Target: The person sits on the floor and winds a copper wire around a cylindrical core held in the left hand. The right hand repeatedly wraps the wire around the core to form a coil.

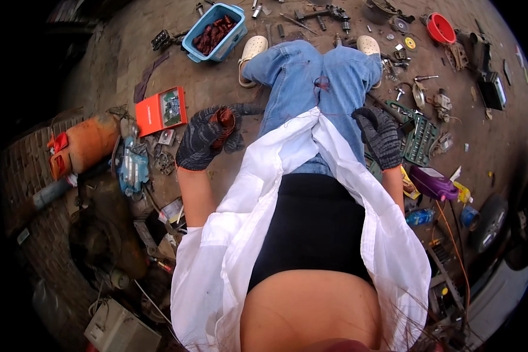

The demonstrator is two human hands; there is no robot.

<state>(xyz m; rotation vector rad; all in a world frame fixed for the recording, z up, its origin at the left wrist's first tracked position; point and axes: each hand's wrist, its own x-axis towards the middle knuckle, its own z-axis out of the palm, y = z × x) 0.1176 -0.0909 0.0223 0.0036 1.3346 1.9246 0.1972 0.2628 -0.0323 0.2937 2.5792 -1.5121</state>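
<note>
My left hand point(208, 138), in a dark knit glove, grips a reddish-brown coil-like bundle point(223, 120) beside my left thigh. My right hand point(380, 134), gloved the same way, is curled beside my right thigh; what it holds, if anything, is too small to make out. Thin reddish wire point(321, 84) lies tangled on my jeans point(284, 67), with fine strands trailing over my open white shirt point(234, 223).
A blue tub point(199, 56) of reddish-brown pieces, an orange-red box point(149, 114), an orange gas cylinder point(91, 144) and tools lie around me. Right are a green socket case point(419, 141), a purple jug point(431, 182), a red basin point(440, 29) and an orange cord point(454, 240).
</note>
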